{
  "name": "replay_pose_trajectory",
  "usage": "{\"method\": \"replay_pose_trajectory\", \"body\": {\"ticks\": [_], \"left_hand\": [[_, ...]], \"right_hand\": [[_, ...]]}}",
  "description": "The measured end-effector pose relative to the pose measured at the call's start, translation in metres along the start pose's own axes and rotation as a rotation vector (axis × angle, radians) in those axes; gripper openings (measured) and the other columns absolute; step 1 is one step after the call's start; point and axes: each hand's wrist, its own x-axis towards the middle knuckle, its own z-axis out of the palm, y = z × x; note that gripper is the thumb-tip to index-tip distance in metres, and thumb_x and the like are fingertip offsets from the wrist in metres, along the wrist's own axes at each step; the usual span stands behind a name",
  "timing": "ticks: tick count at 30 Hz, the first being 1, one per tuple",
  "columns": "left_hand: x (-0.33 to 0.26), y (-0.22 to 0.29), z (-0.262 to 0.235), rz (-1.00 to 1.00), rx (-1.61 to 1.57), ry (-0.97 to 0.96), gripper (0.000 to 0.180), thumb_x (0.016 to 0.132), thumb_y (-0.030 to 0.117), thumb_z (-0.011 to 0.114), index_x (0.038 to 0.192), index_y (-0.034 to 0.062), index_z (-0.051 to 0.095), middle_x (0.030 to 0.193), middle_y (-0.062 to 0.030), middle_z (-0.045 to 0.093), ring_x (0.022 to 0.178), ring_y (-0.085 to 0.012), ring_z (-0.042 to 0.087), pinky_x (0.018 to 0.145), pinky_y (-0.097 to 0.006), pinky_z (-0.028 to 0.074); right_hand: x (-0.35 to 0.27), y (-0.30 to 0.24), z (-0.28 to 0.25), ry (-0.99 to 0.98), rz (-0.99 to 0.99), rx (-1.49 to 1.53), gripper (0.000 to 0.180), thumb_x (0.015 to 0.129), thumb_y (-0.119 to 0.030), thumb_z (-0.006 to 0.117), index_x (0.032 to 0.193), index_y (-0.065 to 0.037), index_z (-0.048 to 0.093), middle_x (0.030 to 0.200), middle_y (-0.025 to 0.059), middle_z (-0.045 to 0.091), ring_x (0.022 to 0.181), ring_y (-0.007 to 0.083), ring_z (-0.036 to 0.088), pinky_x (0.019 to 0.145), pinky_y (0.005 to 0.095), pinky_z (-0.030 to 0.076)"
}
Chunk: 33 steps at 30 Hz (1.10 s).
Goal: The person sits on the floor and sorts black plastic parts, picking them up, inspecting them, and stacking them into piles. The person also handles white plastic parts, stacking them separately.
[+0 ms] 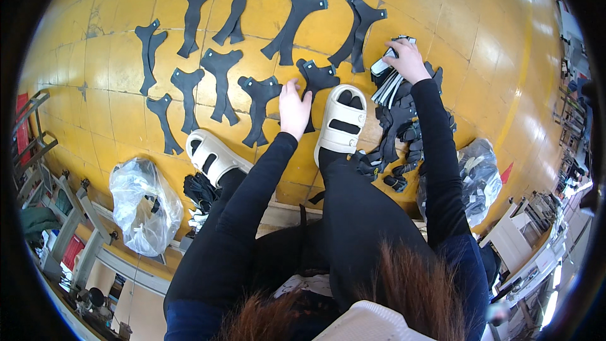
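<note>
Several black, flat, split-legged cloth pieces, each with a small white tag, lie spread on the yellow floor; one is left of centre. My left hand hovers or rests beside another black cloth piece, its thumb and fingers apart and nothing visible in them. Over on the right, my right hand has its fingers bent over the top of a stack of black cloth pieces with white bands. The fingers appear to grip the stack's upper end; the fingertips are partly hidden.
My feet wear cream sandals among the pieces. Rolled black bundles lie right of them. Clear plastic bags stand at left and right. Black and white items lie by the left bag. A metal frame stands far left.
</note>
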Motion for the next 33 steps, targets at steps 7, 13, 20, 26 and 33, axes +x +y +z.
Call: {"method": "replay_pose_trajectory", "body": {"ticks": [7, 13, 20, 26, 33], "left_hand": [[0.001, 0.014, 0.024, -0.055, 0.131, 0.099, 0.049, 0.075, 0.008, 0.071, 0.119, 0.0016, 0.049, 0.101, -0.0132, 0.057, 0.103, -0.0303, 0.054, 0.087, -0.041, 0.042], [0.005, 0.009, 0.030, -0.057, 0.252, 0.043, 0.021, 0.073, 0.015, 0.069, 0.086, 0.0000, 0.061, 0.086, -0.0150, 0.059, 0.092, -0.0332, 0.057, 0.080, -0.043, 0.044], [0.001, 0.003, 0.012, -0.245, -0.839, -0.183, 0.013, 0.091, 0.009, 0.050, 0.103, 0.0015, 0.050, 0.078, -0.0060, 0.064, 0.072, -0.0138, 0.058, 0.069, -0.027, 0.046], [0.032, 0.011, -0.035, -0.327, -1.134, -0.115, 0.006, 0.094, 0.011, 0.051, 0.094, 0.0051, 0.051, 0.077, -0.0047, 0.057, 0.068, -0.0141, 0.053, 0.064, -0.027, 0.043], [0.060, 0.004, -0.060, -0.241, -0.907, -0.229, 0.017, 0.094, 0.018, 0.057, 0.099, 0.0013, 0.055, 0.090, -0.0066, 0.064, 0.074, -0.0129, 0.055, 0.071, -0.025, 0.043]], "right_hand": [[0.052, -0.013, 0.017, 0.289, -0.163, 0.130, 0.042, 0.080, -0.023, 0.068, 0.119, -0.010, 0.061, 0.122, 0.0146, 0.058, 0.115, 0.0338, 0.051, 0.099, 0.0408, 0.040], [0.102, -0.023, 0.020, 0.265, -0.177, 0.114, 0.057, 0.076, -0.017, 0.073, 0.128, -0.008, 0.051, 0.117, 0.0140, 0.062, 0.112, 0.0336, 0.054, 0.099, 0.0405, 0.040], [0.103, -0.028, 0.030, 0.060, -0.108, -0.063, 0.047, 0.071, -0.022, 0.077, 0.114, -0.010, 0.060, 0.118, 0.0161, 0.060, 0.111, 0.0341, 0.051, 0.097, 0.0417, 0.041], [0.081, -0.035, 0.028, 0.122, -0.124, -0.007, 0.049, 0.070, -0.026, 0.078, 0.110, -0.005, 0.060, 0.105, 0.0151, 0.061, 0.110, 0.0339, 0.052, 0.097, 0.0430, 0.041], [0.059, -0.056, 0.013, 0.009, -0.302, 0.001, 0.027, 0.086, -0.015, 0.061, 0.106, 0.003, 0.057, 0.101, 0.0217, 0.059, 0.100, 0.0378, 0.057, 0.085, 0.0416, 0.047]]}}
